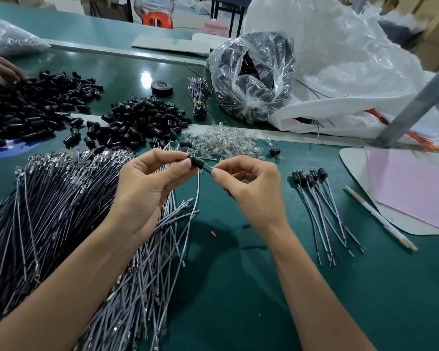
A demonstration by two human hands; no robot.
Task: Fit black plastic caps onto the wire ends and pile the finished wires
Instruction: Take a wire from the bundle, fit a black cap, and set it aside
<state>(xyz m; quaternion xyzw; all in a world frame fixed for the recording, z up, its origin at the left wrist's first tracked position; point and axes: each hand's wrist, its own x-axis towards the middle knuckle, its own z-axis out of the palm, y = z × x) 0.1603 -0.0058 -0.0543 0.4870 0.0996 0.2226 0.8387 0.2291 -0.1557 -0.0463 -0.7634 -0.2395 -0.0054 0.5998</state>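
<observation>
From the head view, your left hand pinches a black cap between thumb and forefinger, above the middle of the green tabletop. The cap sticks out just past your fingertips, towards your right hand. Its long axis lies roughly left to right, dipping a little to the right.

A black wire runs from the cap's right end straight into the tight pinch of your right thumb and forefinger, just beside the cap. It shows again below that hand. A white wire leaves the same end and curves down towards the near edge.

Both forearms come up from the near edge and the hands meet fingertip to fingertip. Your left palm is turned towards you and its other fingers are loosely curled. The other fingers of your right hand are folded in.

The loose wires fan out under your left forearm, along the left side of the tabletop. The heap of caps lies beyond them, towards the far edge. The finished wires lie in a small pile to the right of your right hand, capped ends pointing to the far edge. A pen lies further right.
</observation>
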